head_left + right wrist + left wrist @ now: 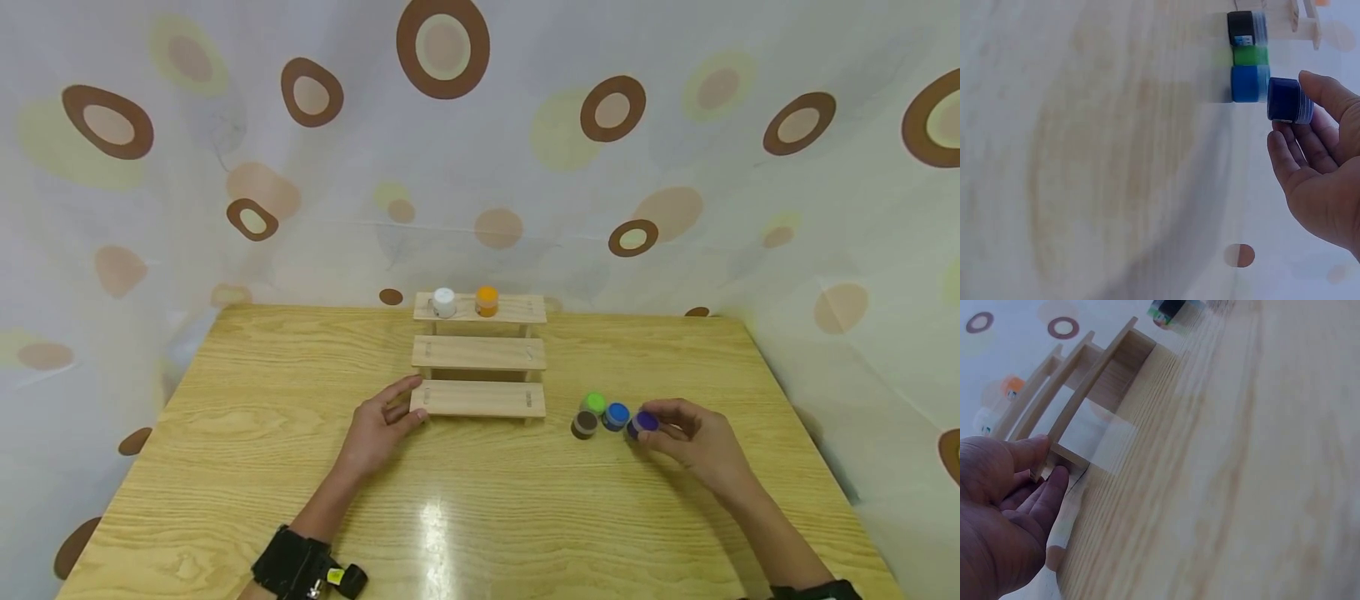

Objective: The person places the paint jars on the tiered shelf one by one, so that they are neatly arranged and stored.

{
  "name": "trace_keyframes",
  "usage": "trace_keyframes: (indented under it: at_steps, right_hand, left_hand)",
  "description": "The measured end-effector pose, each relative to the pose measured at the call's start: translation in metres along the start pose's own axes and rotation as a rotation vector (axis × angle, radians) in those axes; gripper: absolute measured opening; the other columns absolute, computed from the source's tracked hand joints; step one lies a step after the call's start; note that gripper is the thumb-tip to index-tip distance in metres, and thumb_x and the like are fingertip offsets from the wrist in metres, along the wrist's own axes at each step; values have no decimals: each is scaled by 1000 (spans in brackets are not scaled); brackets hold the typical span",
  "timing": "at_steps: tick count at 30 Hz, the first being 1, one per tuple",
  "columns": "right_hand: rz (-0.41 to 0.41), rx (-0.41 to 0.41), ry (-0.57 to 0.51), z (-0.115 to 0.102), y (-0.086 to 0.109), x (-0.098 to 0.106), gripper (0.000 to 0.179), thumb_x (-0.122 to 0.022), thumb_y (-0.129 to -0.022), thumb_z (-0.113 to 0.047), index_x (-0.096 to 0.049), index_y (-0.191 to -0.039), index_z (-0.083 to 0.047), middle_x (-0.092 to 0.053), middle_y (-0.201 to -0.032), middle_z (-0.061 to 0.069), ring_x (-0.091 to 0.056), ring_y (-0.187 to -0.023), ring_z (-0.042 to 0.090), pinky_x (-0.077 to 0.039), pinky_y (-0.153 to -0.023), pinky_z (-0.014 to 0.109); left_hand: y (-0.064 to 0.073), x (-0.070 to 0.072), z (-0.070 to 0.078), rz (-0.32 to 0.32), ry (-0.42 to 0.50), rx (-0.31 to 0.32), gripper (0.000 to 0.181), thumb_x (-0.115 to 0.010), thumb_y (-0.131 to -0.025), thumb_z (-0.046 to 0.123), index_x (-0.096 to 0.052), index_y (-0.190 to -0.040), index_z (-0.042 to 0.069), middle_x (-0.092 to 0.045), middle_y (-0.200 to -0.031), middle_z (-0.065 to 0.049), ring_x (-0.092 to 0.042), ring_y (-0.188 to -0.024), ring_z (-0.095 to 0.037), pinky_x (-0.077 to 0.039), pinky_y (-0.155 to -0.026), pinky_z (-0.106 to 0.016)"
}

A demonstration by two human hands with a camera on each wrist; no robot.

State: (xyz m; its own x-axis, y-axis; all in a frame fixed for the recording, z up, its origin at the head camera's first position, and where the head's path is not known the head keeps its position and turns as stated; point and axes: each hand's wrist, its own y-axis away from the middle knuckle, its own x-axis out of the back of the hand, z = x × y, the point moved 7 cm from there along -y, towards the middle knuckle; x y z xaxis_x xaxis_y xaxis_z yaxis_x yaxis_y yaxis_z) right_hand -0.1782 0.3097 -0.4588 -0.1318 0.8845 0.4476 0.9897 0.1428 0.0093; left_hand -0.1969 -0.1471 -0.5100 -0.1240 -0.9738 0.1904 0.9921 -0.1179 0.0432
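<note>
A small jar with a dark purple lid (645, 423) is pinched between the thumb and fingers of my right hand (701, 446). Right beside it are a blue-lidded jar (617, 415), a green-lidded jar (594, 403) and a dark brown or black jar (585, 423). My left hand (378, 427) grips the left end of the lowest step on a three-step wooden rack (480, 398). In the left wrist view, thumb and fingers of the left hand (1016, 506) close about the board's end (1054, 440). On the top step stand a white jar (444, 302) and an orange jar (487, 302).
The rack and jars stand on a wood-grain table (247, 400). Behind and at both sides hangs a pale sheet (337, 183) with brown and beige oval spots. A black strap with a small device (296, 562) is around the left wrist.
</note>
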Motion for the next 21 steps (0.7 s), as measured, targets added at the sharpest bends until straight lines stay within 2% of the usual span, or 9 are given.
trace_keyframes:
  at_steps: [8, 13, 21]
  right_hand:
    - [21, 25, 38, -21, -1, 11, 44, -80, -98, -18, -67, -135, 1, -72, -125, 10, -68, -110, -2, -57, -92, 15]
    - [12, 35, 3, -29, -2, 15, 45, -79, -99, -17, -65, -136, 3, -73, -123, 3, -71, -109, 0, -60, -89, 20]
    - [34, 60, 12, -42, -4, 22, 44, -78, -99, -16, -65, -136, 3, -73, -121, -4, -70, -110, -1, -59, -90, 19]
  left_hand:
    - [1, -1, 0, 2, 18, 0, 55, -75, -100, 12, -59, -153, 21, -45, -163, -14, -59, -137, -33, -60, -96, -32]
    - [1, -1, 1, 2, 18, 1, 55, -74, -101, 12, -58, -153, 20, -46, -162, -14, -59, -137, -33, -60, -96, -33]
    - [1, -1, 1, 5, 9, 1, 55, -74, -101, 11, -59, -153, 20, -47, -162, -15, -58, -138, -33, -60, -97, -33]
